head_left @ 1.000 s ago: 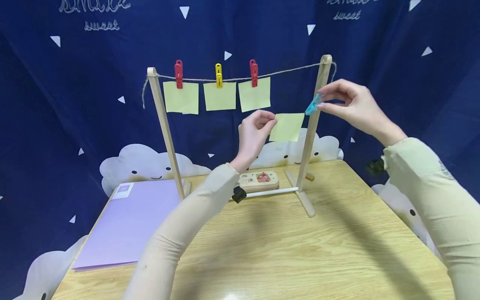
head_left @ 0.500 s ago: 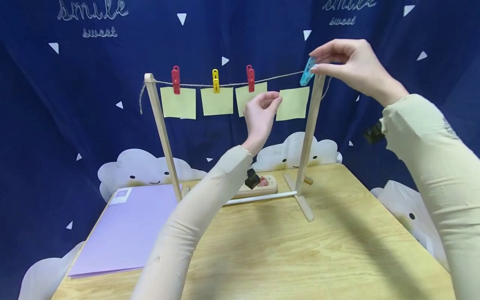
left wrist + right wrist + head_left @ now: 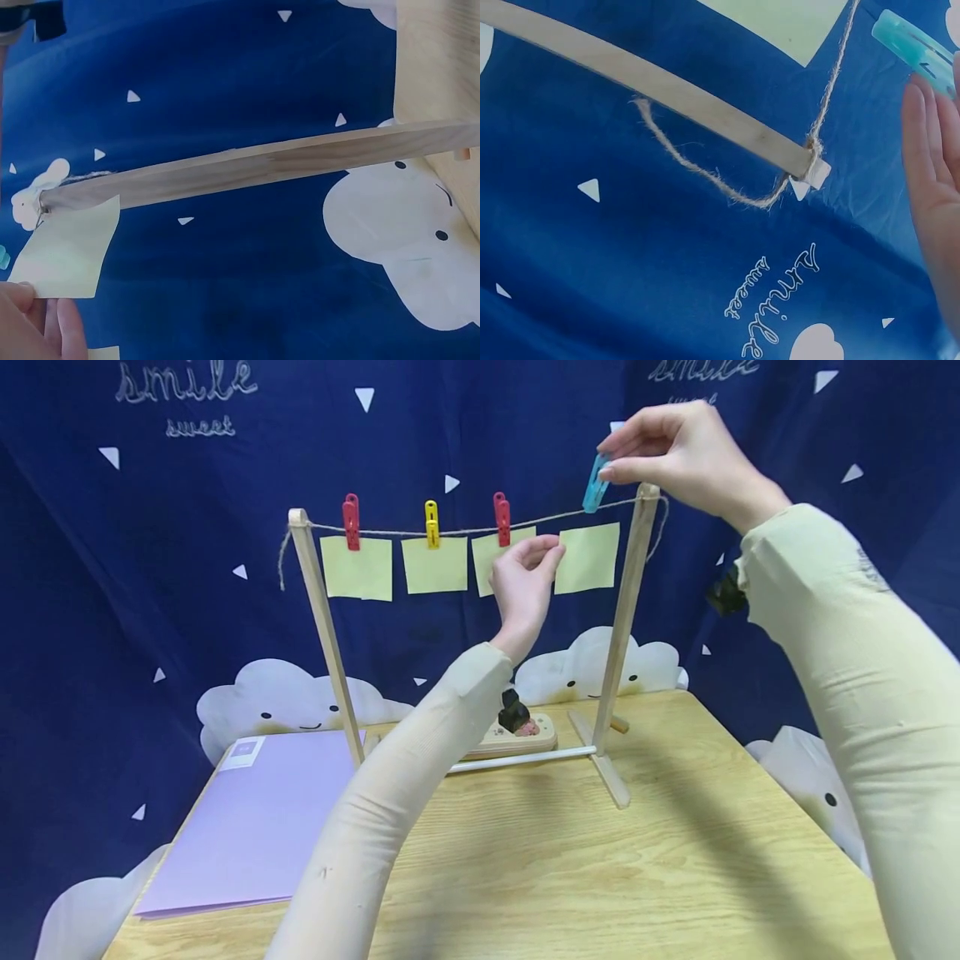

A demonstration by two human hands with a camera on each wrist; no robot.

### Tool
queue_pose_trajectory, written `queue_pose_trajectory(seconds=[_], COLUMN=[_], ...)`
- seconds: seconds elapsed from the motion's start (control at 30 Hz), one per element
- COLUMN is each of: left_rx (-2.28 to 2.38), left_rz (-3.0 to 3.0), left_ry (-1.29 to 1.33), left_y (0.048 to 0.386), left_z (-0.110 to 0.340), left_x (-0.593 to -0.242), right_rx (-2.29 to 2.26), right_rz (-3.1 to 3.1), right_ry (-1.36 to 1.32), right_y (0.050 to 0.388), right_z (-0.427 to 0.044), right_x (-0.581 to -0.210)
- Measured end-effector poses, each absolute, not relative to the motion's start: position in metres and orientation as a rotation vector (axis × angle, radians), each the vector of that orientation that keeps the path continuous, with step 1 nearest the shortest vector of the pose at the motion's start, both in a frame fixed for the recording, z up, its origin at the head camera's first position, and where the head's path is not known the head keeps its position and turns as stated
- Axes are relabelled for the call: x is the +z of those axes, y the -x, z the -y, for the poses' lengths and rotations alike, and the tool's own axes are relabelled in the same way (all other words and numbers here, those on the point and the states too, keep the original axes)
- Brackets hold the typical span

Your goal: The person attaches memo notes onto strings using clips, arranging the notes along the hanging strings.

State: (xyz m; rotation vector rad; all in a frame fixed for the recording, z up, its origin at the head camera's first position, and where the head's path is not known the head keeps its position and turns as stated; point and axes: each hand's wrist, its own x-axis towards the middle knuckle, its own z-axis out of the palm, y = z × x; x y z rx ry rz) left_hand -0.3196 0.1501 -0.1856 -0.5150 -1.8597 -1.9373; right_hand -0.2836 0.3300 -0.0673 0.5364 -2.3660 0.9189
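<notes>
Between thumb and fingers, my left hand (image 3: 522, 585) pinches the left edge of a yellow sticky note (image 3: 588, 558), held just under the twine (image 3: 551, 517). The same hand covers part of another note hanging behind it. My right hand (image 3: 678, 456) pinches a blue clothespin (image 3: 596, 483) above that note, near the right post; its lower end is close to the twine. In the right wrist view the clothespin (image 3: 915, 49) stands apart from the string. Three notes hang to the left, under a red clothespin (image 3: 351, 522), a yellow clothespin (image 3: 432, 524) and another red clothespin (image 3: 502, 519).
The twine runs between a left wooden post (image 3: 325, 627) and a right wooden post (image 3: 626, 618), joined low by a white rod (image 3: 525, 759). Behind the rod lies a pencil case (image 3: 517, 739), partly hidden. A purple folder (image 3: 247, 827) lies left on the wooden table (image 3: 600, 877).
My left hand has raised the sticky note to just below the twine. My right hand has moved up and left with the blue clothespin, from beside the right post to above the note.
</notes>
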Motion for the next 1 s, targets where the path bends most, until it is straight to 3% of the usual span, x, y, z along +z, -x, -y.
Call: queue_pose_trajectory(seconds=[0.67,1.0], left_rx=[-1.914,-1.852], left_rz=[1.839,1.869], left_ry=[0.503,0.500], left_y=[0.321,0.321], left_z=[-0.145,-0.144], left_x=[-0.188,-0.189], right_rx=[0.700,0.811], right_rz=[2.448,2.535], right_ry=[-0.530,-0.549], right_y=[0.303,0.308], right_z=[-0.317,-0.318], right_x=[-0.064,-0.062])
